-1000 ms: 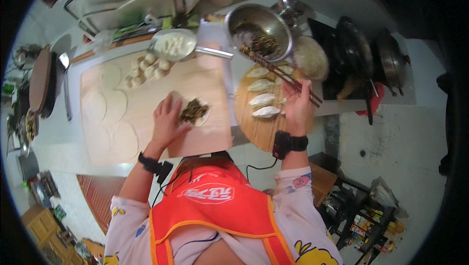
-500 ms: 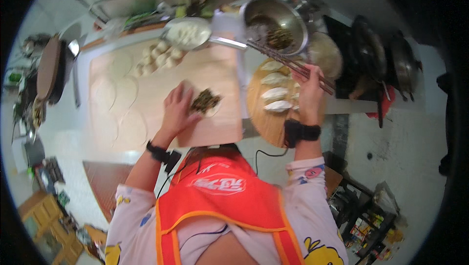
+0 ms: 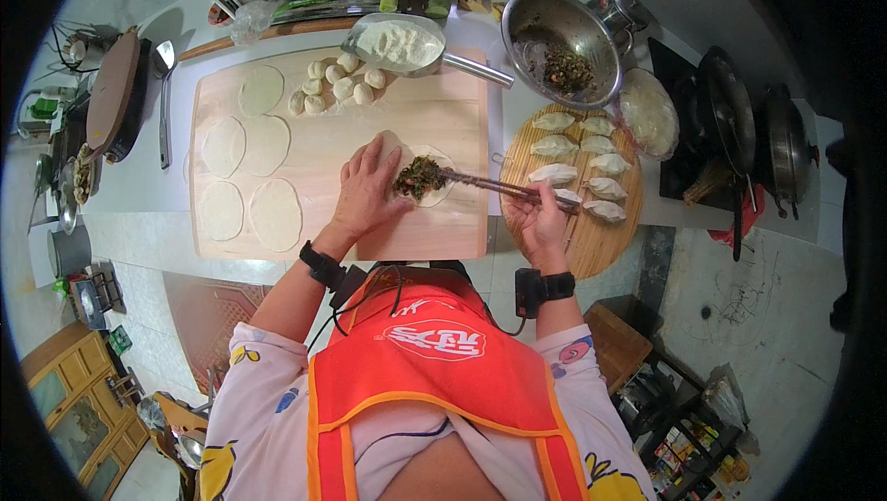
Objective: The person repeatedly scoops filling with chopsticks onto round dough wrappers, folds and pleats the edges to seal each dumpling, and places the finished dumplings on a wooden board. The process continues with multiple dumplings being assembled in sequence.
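Note:
My right hand (image 3: 539, 224) grips a pair of dark chopsticks (image 3: 490, 184), their tips in a mound of chopped dark green filling (image 3: 422, 177). That mound lies on a round dough wrapper (image 3: 438, 198) on the pale wooden board (image 3: 342, 145). Beside the wrapper's left edge, my left hand (image 3: 370, 189) rests with its fingers stretched out, holding nothing; its thumb reaches close to the filling. Several more flat wrappers (image 3: 268, 145) are spread over the board's left half. Shaped dumplings (image 3: 552, 173) stand in rows on a round bamboo board (image 3: 528, 247) to the right.
Dough balls (image 3: 343, 88) and a metal scoop of flour (image 3: 397, 42) are at the board's far edge. A steel bowl (image 3: 591, 34) with more filling stands far right, near a bagged pale mass (image 3: 649, 113) and pans (image 3: 725, 99) on the stove. A spatula (image 3: 165, 103) lies left.
The chopsticks in my right hand have swung from near the steel bowl down and left onto the filling on the wrapper. My left hand stays beside the wrapper. The head view has shifted.

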Available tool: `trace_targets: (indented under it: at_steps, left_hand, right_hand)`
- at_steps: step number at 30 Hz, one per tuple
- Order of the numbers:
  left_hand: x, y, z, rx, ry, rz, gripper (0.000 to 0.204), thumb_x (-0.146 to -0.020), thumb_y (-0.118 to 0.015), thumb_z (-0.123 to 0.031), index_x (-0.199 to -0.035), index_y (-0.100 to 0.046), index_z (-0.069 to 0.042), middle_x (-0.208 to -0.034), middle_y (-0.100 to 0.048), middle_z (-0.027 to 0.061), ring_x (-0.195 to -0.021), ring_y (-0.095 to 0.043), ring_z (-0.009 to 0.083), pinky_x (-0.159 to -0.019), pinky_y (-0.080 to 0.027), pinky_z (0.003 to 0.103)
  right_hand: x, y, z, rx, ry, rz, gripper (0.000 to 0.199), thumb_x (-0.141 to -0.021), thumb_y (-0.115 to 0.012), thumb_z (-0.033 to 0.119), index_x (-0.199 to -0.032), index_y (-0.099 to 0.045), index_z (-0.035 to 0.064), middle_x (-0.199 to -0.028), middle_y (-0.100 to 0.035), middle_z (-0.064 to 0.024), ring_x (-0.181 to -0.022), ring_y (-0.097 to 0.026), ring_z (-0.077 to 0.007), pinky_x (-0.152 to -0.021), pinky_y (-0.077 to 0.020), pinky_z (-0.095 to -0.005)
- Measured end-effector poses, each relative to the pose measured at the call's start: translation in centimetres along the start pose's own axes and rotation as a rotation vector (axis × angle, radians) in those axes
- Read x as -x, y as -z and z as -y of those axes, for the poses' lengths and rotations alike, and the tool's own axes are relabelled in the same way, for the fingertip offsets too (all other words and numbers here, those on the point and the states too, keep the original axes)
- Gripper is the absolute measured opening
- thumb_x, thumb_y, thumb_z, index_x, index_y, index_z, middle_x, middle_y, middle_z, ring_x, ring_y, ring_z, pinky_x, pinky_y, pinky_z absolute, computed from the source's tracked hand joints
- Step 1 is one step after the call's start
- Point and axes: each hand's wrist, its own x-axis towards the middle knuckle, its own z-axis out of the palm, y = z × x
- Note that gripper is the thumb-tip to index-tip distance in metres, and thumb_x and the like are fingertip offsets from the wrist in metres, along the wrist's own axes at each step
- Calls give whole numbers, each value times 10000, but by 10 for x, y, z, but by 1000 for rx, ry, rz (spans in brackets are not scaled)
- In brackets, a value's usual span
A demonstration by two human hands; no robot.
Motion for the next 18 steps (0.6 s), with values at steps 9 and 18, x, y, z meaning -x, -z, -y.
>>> trace_targets:
  at_steps: [9,18]
  left_hand:
    - [0,2,-1,11,0,2,926,-643,-830,-405,-1442,-454,-129,-1546,-287,201,-1392,-290,395,-1118,-269,503]
    - [1,1,0,-14,-9,13,950,-646,-829,-422,-1463,-432,-143,-1559,-268,202,-1394,-289,395,-1123,-260,503]
  right_hand:
    - [12,3,10,108,109,165,297,-1045,-469,314,-1017,-585,42,-949,-691,-142,-864,-702,-262,-757,-580,-378]
    - [-5,-6,-12,83,125,183,300,-1050,-456,323,-1022,-560,43,-950,-678,-141,-848,-689,-257,-802,-562,-394]
